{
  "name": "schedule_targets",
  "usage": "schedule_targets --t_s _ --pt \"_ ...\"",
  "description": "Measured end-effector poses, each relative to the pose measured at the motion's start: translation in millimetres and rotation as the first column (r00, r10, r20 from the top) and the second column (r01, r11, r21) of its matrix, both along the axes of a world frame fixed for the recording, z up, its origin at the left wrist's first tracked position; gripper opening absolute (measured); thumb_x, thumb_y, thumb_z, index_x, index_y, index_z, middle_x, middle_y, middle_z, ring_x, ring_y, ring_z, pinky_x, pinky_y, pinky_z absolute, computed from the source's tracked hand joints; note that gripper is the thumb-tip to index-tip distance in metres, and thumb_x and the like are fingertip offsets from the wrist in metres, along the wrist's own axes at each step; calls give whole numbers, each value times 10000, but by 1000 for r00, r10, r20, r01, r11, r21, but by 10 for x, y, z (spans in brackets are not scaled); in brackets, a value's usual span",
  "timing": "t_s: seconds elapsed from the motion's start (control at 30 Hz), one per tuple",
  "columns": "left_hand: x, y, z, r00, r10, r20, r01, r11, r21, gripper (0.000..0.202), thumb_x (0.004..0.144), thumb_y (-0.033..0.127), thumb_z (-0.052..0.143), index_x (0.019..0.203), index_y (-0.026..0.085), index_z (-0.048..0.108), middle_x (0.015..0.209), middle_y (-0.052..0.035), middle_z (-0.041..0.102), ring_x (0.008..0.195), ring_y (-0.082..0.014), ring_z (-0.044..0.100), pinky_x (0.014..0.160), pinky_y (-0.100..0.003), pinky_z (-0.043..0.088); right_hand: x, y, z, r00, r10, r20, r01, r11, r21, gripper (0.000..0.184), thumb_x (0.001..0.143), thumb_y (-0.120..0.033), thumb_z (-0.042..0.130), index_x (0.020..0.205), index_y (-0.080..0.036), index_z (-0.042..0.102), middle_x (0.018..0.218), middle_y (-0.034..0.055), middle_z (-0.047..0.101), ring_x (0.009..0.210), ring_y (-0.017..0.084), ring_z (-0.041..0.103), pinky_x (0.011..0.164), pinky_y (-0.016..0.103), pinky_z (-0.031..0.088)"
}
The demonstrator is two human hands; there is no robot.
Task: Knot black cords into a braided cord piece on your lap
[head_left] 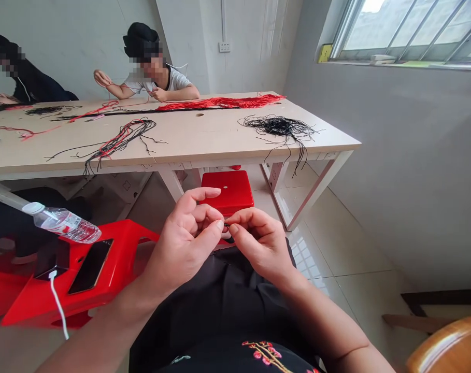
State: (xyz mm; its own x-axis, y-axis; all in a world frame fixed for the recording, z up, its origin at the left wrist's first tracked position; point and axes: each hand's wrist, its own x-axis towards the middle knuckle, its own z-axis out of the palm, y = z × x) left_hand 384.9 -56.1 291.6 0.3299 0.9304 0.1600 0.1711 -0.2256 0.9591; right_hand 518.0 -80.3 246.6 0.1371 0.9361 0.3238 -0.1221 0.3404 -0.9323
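Above my lap, my left hand [184, 238] and my right hand [260, 241] meet at their fingertips. Between them shows a tiny bit of black cord [226, 225], most of it covered by the fingers. The left thumb and a fingertip pinch one side of it, while the left index finger is raised and curved away. On the other side, the right thumb and index finger are pressed together on the cord. Whether the cord is knotted there is too small to tell.
A long table [215, 140] ahead bears a tangle of black cords [280, 126], a black and red cord bundle [126, 134] and red cords [223, 102]. Behind it a person [157, 77] handles red cord. Left, a red stool [118, 259] carries a phone [90, 267] and a water bottle [66, 224].
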Motion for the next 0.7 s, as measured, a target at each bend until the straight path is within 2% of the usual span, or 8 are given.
schedule_targets --t_s 0.13,0.27,0.4,0.47,0.5,0.57,0.63,0.7 --pt "14 33 -82 999 -26 28 27 999 -36 372 800 237 581 1156 233 477 737 25 614 618 -98 589 556 -187 454 23 11 -47 999 30 -38 -32 999 -44 113 749 -296 597 751 -184 595 615 -4 588 547 95 513 507 222 432" --pt "27 52 -121 999 -41 -33 39 998 -49 304 816 272 576 1107 218 510 744 18 615 589 -84 572 561 -180 469 77 28 -65 999 37 -27 -39 997 -69 124 765 -293 585 715 -180 582 599 -17 557 533 85 472 511 217 410" --pt "24 96 -162 992 -42 -123 37 998 -46 341 787 319 613 1103 219 536 808 -11 637 702 -136 632 652 -237 525 91 38 -118 998 7 54 -4 998 -69 115 776 -262 553 693 -182 557 611 -19 545 552 84 451 522 208 387" --pt "1 130 -247 992 -54 -116 47 997 -66 389 755 338 644 1117 241 538 839 -18 643 774 -172 652 705 -275 542 61 39 -202 995 7 101 2 996 -90 95 763 -237 538 685 -183 532 634 -18 550 560 82 444 521 202 375" --pt "-17 152 -319 992 -66 -104 57 995 -83 418 741 343 658 1133 263 535 845 -15 641 804 -184 656 734 -289 545 41 44 -265 993 14 121 0 994 -113 88 757 -224 526 680 -183 521 632 -22 538 559 80 435 517 199 367" --pt "-65 208 -537 994 -36 -98 24 992 -127 438 714 375 678 1129 306 554 789 0 628 740 -178 642 659 -265 541 7 69 -429 986 39 163 -5 979 -205 86 748 -208 511 666 -182 513 593 -40 486 526 69 393 486 189 332" --pt "-128 297 -846 995 -48 -82 28 973 -230 439 692 421 687 1107 343 567 682 23 592 675 -177 616 572 -250 515 -3 108 -614 976 99 195 -26 938 -346 63 702 -192 539 641 -182 526 553 -50 466 491 65 383 447 182 300" --pt "-191 427 -1210 995 -92 -34 75 937 -342 445 654 456 708 1066 341 583 631 33 592 634 -176 597 557 -252 497 9 146 -787 958 198 205 -73 866 -495 47 666 -184 543 620 -185 541 508 -58 447 450 67 382 417 181 287"
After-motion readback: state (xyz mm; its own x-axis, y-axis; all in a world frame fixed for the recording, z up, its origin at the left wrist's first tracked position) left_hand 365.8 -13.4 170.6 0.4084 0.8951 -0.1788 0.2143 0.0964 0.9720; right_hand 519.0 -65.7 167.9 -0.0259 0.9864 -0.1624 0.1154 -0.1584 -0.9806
